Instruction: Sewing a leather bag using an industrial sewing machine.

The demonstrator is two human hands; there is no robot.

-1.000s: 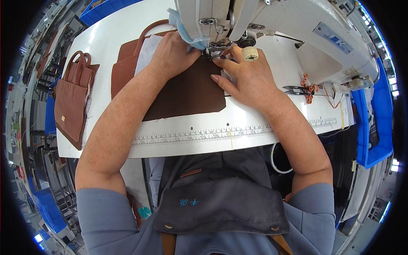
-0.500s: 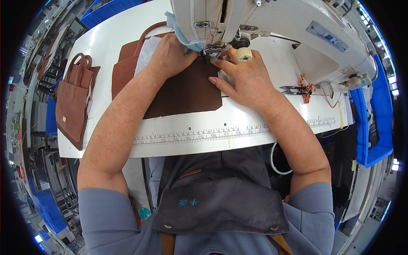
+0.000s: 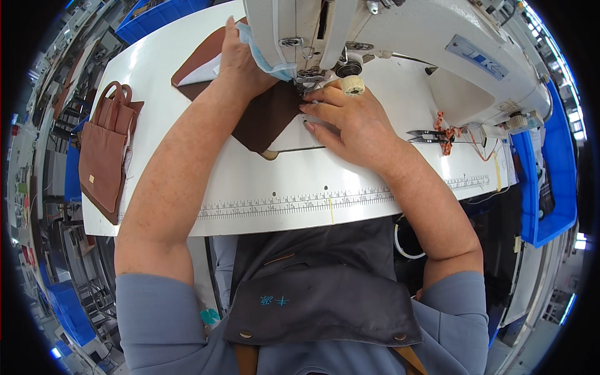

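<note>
My left hand (image 3: 244, 69) grips the brown bag piece (image 3: 262, 122) left of the sewing machine's presser foot (image 3: 306, 81), its fingertips at the piece's far edge; its thumb is largely hidden. Reddish-brown and white layers (image 3: 197, 56) show beyond it. My right hand (image 3: 356, 128) lies with fingers spread, fingertips touching the piece's right side close beside the foot. A light blue cloth strip (image 3: 256, 53) hangs on the machine's left. The white table (image 3: 156, 81) carries the work.
A brown handled bag (image 3: 103, 156) lies at the table's left. Black snips (image 3: 422, 136) and orange cords (image 3: 447, 140) lie under the machine arm (image 3: 475, 94) at the right. Blue bins (image 3: 544, 219) stand beyond the right edge and behind the table (image 3: 140, 22). A printed ruler runs along the front edge.
The brown piece has turned and shifted away from me, now showing less dark surface. My left hand has risen toward its far edge; my right hand has slid slightly left and down.
</note>
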